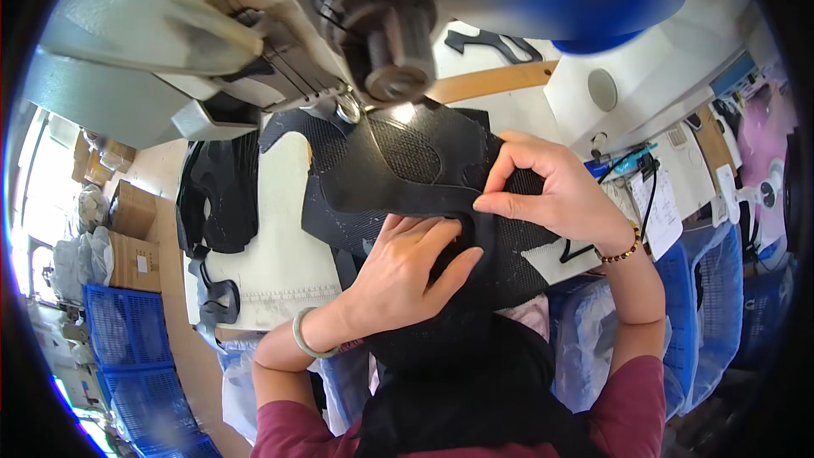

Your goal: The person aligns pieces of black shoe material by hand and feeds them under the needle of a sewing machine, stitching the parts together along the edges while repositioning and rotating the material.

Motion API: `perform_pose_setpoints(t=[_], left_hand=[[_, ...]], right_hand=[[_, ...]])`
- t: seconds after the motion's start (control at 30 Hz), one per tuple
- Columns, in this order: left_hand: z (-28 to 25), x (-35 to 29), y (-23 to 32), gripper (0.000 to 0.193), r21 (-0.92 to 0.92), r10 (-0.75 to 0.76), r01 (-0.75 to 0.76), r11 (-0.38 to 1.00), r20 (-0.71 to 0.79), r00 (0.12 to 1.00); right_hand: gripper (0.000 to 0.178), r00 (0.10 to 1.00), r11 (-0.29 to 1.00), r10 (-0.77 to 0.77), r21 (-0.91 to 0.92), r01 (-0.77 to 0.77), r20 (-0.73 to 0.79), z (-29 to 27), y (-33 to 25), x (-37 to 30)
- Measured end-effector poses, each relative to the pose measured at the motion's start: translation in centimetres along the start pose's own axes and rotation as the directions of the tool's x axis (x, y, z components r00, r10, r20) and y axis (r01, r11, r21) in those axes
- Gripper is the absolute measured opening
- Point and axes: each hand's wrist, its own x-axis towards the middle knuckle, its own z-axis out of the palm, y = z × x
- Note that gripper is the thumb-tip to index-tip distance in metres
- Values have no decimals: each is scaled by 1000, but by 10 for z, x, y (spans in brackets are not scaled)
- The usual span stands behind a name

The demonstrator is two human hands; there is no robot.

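A black mesh piece with smooth overlay strips (pixel 381 182), looking like a shoe upper, lies under the sewing machine head (pixel 394 51). My right hand (pixel 543 182) pinches the strip's right end between thumb and forefinger. Below the strip, my left hand (pixel 407 267) rests on the dark material with its thumb spread away from the fingers. Some of its fingertips disappear beneath the strip's lower edge. The needle area is partly hidden by the machine's parts.
A stack of black cut pieces (pixel 219 191) lies on the white table (pixel 280 263) at left, with a loose strip (pixel 216 297) below. Blue crates (pixel 131 326) stand on the floor at left. Paper slips (pixel 660 216) lie at right, and plastic-lined bins (pixel 585 339) flank my lap.
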Motion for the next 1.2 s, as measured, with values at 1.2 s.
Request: perform_pose_setpoints(t=[1.2], left_hand=[[-21,-18,17,21,527,234,-82,846,-228,945]], right_hand=[[22,921,699,305,601,-388,241,12,-1,9]])
